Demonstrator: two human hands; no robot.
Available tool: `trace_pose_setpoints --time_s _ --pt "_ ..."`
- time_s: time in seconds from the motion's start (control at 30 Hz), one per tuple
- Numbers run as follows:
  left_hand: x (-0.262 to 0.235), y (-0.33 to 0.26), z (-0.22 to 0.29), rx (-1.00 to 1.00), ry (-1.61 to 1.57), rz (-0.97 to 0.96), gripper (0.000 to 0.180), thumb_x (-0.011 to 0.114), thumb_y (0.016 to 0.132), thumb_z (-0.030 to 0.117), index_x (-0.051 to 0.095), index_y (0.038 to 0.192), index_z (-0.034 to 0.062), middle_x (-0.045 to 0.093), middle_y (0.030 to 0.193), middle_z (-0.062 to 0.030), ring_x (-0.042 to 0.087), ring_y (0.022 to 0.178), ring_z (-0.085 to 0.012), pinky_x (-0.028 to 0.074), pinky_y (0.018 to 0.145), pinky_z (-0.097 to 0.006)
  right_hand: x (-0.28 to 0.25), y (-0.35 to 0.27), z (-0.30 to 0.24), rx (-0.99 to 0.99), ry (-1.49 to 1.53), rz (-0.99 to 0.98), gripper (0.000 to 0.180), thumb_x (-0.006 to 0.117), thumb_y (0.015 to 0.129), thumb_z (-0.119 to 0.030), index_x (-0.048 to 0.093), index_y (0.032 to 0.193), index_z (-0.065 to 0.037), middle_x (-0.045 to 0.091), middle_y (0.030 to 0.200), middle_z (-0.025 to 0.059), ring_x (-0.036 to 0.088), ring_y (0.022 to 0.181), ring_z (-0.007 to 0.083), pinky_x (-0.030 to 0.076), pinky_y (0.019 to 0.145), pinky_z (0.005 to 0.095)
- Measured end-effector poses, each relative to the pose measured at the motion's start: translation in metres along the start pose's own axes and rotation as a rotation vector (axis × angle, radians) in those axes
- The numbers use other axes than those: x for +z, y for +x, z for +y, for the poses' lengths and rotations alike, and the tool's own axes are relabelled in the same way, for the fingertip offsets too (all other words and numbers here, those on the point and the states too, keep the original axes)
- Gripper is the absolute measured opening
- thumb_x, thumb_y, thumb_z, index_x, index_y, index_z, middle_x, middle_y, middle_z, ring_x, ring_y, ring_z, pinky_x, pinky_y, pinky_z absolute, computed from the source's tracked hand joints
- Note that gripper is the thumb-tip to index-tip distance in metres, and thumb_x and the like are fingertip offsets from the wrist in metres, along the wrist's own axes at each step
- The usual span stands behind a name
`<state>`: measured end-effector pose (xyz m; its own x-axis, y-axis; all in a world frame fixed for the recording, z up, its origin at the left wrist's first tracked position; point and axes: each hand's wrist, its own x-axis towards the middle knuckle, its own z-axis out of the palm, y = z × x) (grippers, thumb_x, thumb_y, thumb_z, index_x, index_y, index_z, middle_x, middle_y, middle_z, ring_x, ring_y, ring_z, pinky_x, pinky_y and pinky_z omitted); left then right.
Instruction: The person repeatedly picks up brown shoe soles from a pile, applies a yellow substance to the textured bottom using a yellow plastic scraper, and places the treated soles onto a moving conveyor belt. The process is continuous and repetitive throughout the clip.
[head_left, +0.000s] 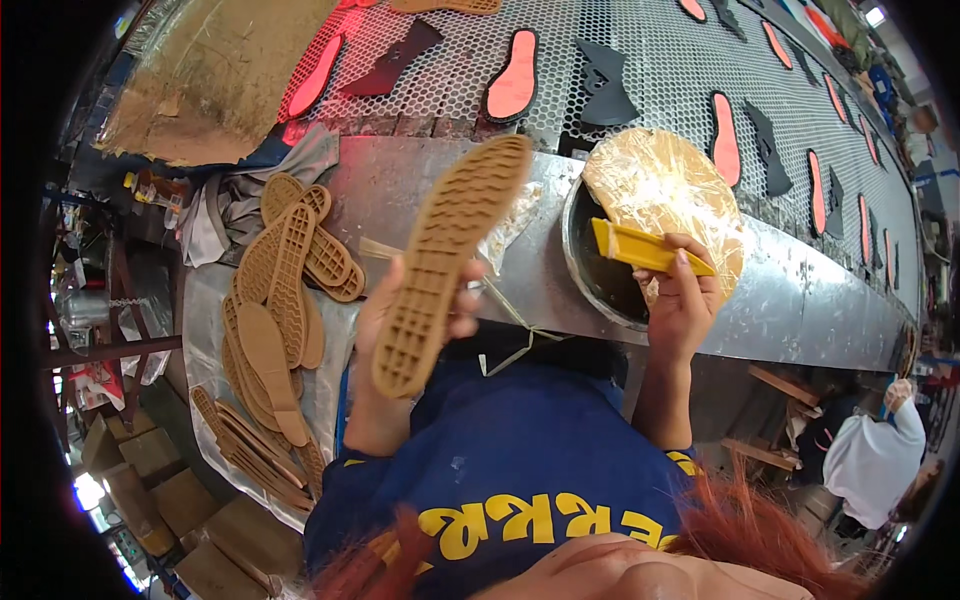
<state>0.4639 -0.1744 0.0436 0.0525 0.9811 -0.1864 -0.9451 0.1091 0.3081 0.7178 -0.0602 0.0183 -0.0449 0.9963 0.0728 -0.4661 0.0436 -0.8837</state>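
Note:
My left hand (pixel 465 310) is closed round a tan shoe sole (pixel 445 255), held upright and tilted, its gridded, ribbed side showing. Several fingers are hidden behind it. My right hand (pixel 683 300) grips a flat yellow tool (pixel 640 247) whose exact kind I cannot make out. That tool is over a round metal pot (pixel 585 265) with dark insides. A round tan lid (pixel 660 180), wrapped in shiny clear plastic, partly covers the pot. More tan soles (pixel 268 340) lie heaped at my left.
Beyond the metal ledge (pixel 800 290) runs a mesh conveyor (pixel 460 60) carrying pink-faced soles (pixel 513 75) and black shoe pieces (pixel 607 88). A brown board (pixel 210 80) lies far left. Cardboard boxes (pixel 185 500) stand lower left. Another person (pixel 875 460) is at the right.

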Motion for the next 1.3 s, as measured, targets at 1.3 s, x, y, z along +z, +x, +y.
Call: trace_pose_setpoints --time_s 1.3 --pt "0.029 0.005 -0.09 -0.141 0.545 -0.299 0.078 0.029 0.093 0.064 0.023 0.142 0.0034 0.045 0.132 -0.0247 0.06 0.099 -0.0312 0.056 0.066 -0.034 0.008 -0.027 -0.038 -0.727 -0.525 -0.385 0.032 0.053 0.094 -0.029 0.052 0.108 -0.001 0.055 0.114 0.0206 0.056 0.099 0.0274 0.045 0.085 0.0342"
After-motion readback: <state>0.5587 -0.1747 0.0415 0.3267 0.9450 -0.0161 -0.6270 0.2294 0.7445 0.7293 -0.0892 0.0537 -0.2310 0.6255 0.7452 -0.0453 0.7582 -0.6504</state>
